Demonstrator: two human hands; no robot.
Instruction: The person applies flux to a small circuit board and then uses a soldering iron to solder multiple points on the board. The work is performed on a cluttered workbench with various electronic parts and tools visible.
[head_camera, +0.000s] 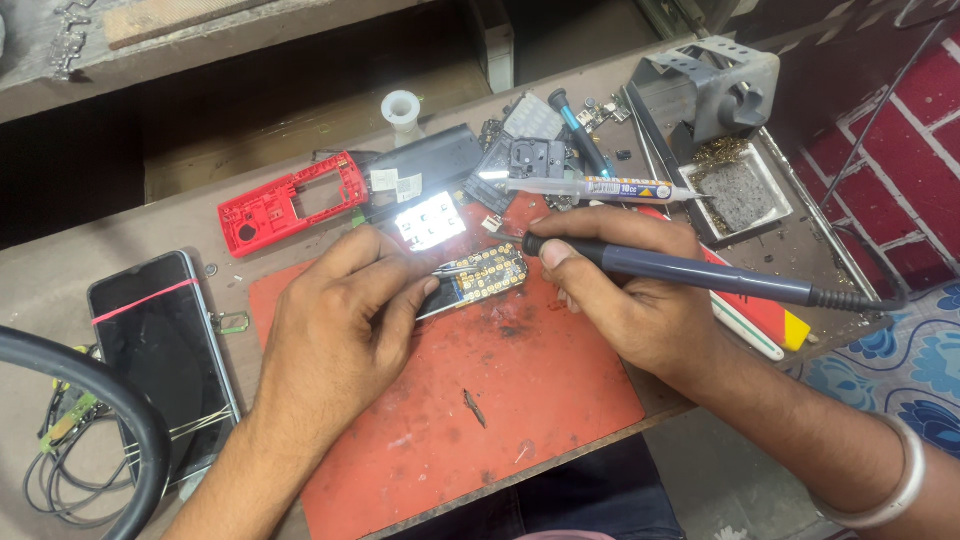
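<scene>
Here the red mat (480, 400) serves as the landmark on the worktop (60, 290). Over the mat's far half, the left hand (335, 320) pinches a pair of tweezers (462, 268) between thumb and fingers, their tips resting on a small circuit board (482, 275) that lies on the mat. The right hand (625, 295) is closed around the dark handle of a soldering iron (680, 270), its tip end pointing toward the board, its cable running off to the right of the mat. To the left of the mat lies a dark smartphone (160, 350) with a red band across it, beside a loop of black cable (100, 400). Just beyond the mat's far edge a small lamp (430, 220) glows white. Farther beyond the mat sit a red phone frame (290, 205), a syringe (600, 188) and, to the far right, a grey metal iron stand (715, 85).
</scene>
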